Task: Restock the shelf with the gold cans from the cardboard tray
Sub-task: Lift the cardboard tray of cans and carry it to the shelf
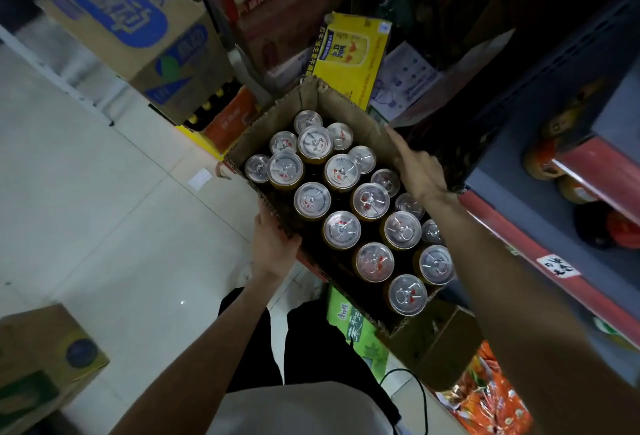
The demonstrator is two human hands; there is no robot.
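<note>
A cardboard tray (313,99) sits in the middle of the view, filled with several gold cans (341,230) seen from above, each with a clear plastic lid. My left hand (273,244) grips the tray's left rim, thumb over the edge. My right hand (415,166) lies flat against the tray's right wall, fingers stretched toward the far corner. The shelf (540,244), dark grey with a red front strip, runs along the right side and holds a few orange and dark items.
Stacked cartons stand behind the tray: a brown one with blue print (138,36), a yellow one (349,57). A green carton (356,330) and orange packets (491,396) lie below the tray. Another box (41,362) sits bottom left. Pale tiled floor (104,209) spreads left.
</note>
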